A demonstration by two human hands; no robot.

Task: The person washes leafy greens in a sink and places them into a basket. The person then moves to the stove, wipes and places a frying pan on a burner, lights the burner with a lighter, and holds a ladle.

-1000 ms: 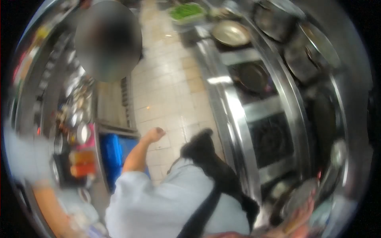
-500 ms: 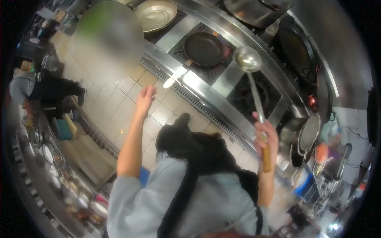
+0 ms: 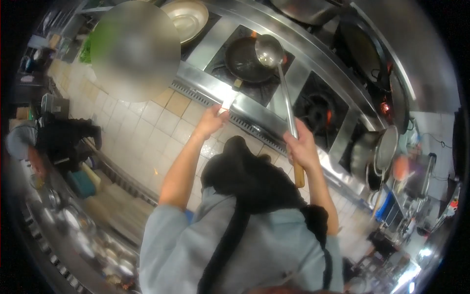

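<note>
My left hand (image 3: 213, 121) is closed around the end of the frying pan's handle, whose outer part looks white and wrapped (image 3: 227, 102). The dark frying pan (image 3: 240, 61) sits over a burner, with an orange glow at its rim. My right hand (image 3: 302, 147) grips a long ladle (image 3: 288, 100) by its shaft, just above the wooden end. The ladle's round metal bowl (image 3: 269, 51) is over the right side of the pan; whether it touches the pan cannot be made out.
An open burner (image 3: 316, 110) lies right of the pan. A pale metal bowl (image 3: 183, 22) stands at the back left, and a pot with a strainer (image 3: 387, 149) at the right. At far left, a person (image 3: 46, 139) leans over a counter.
My left hand has moved right and up and taken hold of the pan's handle. My right hand has moved left with the ladle, bringing its bowl from the stove divider to over the pan.
</note>
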